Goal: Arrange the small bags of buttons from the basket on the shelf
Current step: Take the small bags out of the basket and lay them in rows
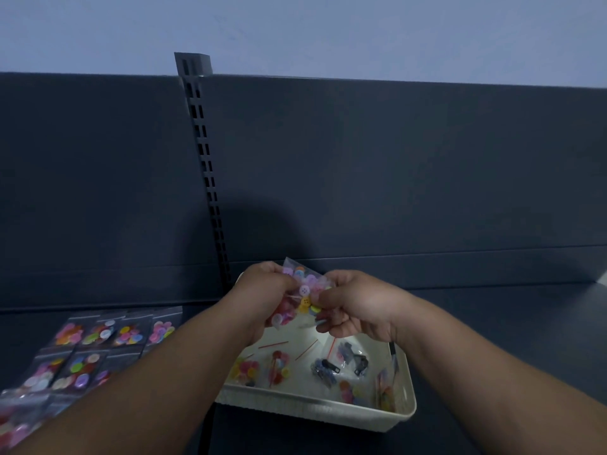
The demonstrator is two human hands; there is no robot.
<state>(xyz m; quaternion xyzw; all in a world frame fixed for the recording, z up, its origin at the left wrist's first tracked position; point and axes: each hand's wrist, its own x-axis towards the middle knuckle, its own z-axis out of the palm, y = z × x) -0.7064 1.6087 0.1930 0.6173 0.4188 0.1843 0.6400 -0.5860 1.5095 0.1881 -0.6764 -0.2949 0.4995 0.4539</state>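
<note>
Both hands were up over the basket (315, 409), and between them sat a small bag of buttons (303, 288): clear plastic, pastel and yellow buttons showing through. The left hand (266, 290) had its fingers curled round the bag's left side, and the right hand (351, 303) pinched the right edge between thumb and forefinger. There may have been more than one bag in that bundle, hard to tell through the fingers. It hung in the air just above the far end of the basket, close to the back panel (394, 175), touching neither basket nor shelf (525, 310).

Progress, then! Off to the left, laid-out bags (98, 349) were already lined up flat on the shelf in rows, edge to edge, running down to the near-left corner where they blurred out. So a good share of the job looked done. Left in the basket were a handful of button bags (262, 369) on its floor and one more leaning at the right wall, plus bags of dark zip pulls (341, 361) that probably weren't part of this job. I judged it past halfway, with the held bag and those few to go. The basket itself rested on the shelf, right of the slotted upright (205, 159), with more shelf stretching off to the right
</note>
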